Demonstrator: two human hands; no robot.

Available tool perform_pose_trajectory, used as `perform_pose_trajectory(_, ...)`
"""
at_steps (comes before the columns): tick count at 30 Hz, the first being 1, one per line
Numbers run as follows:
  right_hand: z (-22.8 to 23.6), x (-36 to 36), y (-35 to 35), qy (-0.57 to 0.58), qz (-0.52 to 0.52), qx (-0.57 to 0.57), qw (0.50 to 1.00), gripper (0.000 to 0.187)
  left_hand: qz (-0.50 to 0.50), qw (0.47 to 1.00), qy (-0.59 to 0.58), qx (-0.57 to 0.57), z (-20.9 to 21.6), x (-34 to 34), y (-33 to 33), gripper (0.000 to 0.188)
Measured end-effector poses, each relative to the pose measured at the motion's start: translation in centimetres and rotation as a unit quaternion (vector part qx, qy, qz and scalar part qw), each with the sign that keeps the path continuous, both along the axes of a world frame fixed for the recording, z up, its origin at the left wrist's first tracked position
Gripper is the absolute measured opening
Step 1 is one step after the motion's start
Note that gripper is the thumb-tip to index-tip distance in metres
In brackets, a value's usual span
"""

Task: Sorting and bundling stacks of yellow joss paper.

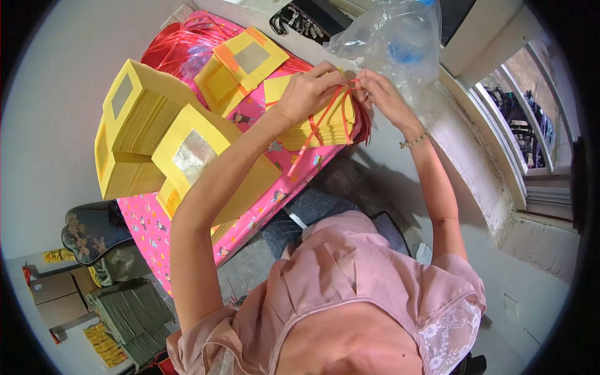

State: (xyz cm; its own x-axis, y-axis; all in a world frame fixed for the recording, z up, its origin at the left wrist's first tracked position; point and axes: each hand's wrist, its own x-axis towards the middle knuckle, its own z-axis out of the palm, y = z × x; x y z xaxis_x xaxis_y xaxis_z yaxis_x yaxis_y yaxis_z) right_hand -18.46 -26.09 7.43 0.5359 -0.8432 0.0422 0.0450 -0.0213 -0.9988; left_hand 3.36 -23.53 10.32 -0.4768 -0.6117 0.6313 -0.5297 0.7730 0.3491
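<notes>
A thick stack of yellow paper (330, 128) lies at the far right end of the table, with red string (315, 129) running around it. Above the stack's right end, my left hand (309, 90) is closed, its fingertips pinching the red string. Close beside it, my right hand (382, 95) pinches another part of the string, fingers curled together. The string crosses the short gap between the two hands, and one loose end hangs down over the front of the stack. Whether there is a knot between my fingers is too small to tell.
Tall stacks of yellow paper with silver squares (195, 153) fill the table's left side. Further yellow sheets (250, 57) and a heap of red string (187, 44) lie behind. A pink patterned cloth (147, 219) covers the table. A clear plastic bag (400, 47) sits beyond my right hand.
</notes>
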Motion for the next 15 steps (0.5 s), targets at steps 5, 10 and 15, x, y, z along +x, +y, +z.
perform_pose_trajectory(5, 0.4, -0.9, 1.1, 0.044, -0.047, -0.052, 0.997, 0.027, 0.000, 0.998, 0.039, 0.047, 0.0, -0.2, -0.1, 0.013)
perform_pose_trajectory(10, -0.1, -2.1, 2.6, 0.127, -0.094, -0.091, 0.983, 0.030, -0.004, 0.996, 0.046, 0.078, 0.1, -0.5, -0.1, 0.010)
perform_pose_trajectory(15, 0.9, -0.2, 4.5, 0.116, -0.188, -0.193, 0.956, 0.026, 0.004, 0.988, 0.079, 0.135, -0.2, -0.7, 0.1, 0.006)
